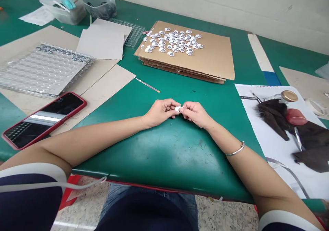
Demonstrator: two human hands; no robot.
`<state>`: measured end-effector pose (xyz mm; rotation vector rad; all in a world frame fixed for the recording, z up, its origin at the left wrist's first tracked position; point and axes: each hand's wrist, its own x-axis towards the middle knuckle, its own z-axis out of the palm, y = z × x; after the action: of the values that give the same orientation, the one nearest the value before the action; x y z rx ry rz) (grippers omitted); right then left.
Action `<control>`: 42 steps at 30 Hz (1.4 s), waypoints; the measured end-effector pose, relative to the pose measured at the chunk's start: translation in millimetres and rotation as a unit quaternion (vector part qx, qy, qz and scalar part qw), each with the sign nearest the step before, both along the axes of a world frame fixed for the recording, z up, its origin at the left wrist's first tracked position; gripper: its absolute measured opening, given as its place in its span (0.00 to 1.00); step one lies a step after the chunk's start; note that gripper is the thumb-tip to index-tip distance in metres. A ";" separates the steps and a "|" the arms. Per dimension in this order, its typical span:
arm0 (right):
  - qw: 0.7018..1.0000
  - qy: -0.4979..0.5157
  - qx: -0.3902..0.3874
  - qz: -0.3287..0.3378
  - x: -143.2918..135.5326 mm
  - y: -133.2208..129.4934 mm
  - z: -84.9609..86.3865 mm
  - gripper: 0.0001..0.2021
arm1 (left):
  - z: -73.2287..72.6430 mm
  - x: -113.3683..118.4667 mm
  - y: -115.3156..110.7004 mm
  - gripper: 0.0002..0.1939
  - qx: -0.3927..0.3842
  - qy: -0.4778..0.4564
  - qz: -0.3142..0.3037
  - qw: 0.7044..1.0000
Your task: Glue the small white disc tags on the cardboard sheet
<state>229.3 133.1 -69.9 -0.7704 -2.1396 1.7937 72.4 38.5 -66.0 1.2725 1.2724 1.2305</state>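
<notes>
Between the fingertips of both hands is a small white piece [178, 109], partly covered by the fingers. My left hand [160, 112] pinches its left side, while my right hand [195, 114] grips its right side with thumb and index finger. Both hands are just above the green table [164, 155]. Beyond them, a stack of brown cardboard [213, 58] bears several similar small white pieces [176, 39] with round dark and silvery centres. A thin tool [147, 85] lies on the table behind my left hand.
At left are a red-cased phone [45, 119], a clear plastic tray [43, 70] and grey card sheets [101, 41]. Plastic boxes [70, 17] stand at the back left. At right, white paper [254, 113] carries dark cloth [276, 116], a gold-lidded jar [289, 96] and a red-topped item [296, 116].
</notes>
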 end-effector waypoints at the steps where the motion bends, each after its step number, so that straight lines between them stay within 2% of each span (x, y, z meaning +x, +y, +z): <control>1: 1.000 0.002 0.014 -0.002 -0.4 -0.6 0.3 0.23 | -1.0 0.3 -0.2 0.17 -0.002 -0.004 0.006 1.000; 10: 0.998 -0.006 0.065 -0.010 -2.9 -0.9 -1.9 0.22 | -0.3 0.4 1.7 0.14 -0.033 0.000 0.026 0.999; 16: 0.997 0.005 -0.069 0.024 1.0 1.7 1.2 0.25 | 4.1 0.4 3.0 0.16 -0.052 -0.006 0.024 0.998; 19: 0.993 0.035 -0.112 0.024 2.8 3.8 0.7 0.26 | 5.5 -1.5 3.4 0.19 -0.050 -0.013 0.031 0.998; 25: 0.980 0.078 -0.178 -0.033 0.7 7.7 -3.4 0.28 | 2.4 -7.7 6.4 0.22 -0.069 -0.029 0.048 0.996; 37: 0.981 0.070 -0.177 -0.048 -0.8 6.8 -4.4 0.30 | 3.8 -7.3 7.4 0.24 -0.081 -0.059 0.050 0.994; 42: 0.985 0.073 -0.151 -0.038 -1.3 6.3 -7.1 0.27 | 3.7 -7.5 8.3 0.25 -0.079 -0.055 0.051 0.994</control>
<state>228.0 139.5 -77.0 -0.7490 -1.7473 2.0902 64.8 46.8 -62.3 1.0229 1.3396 1.2285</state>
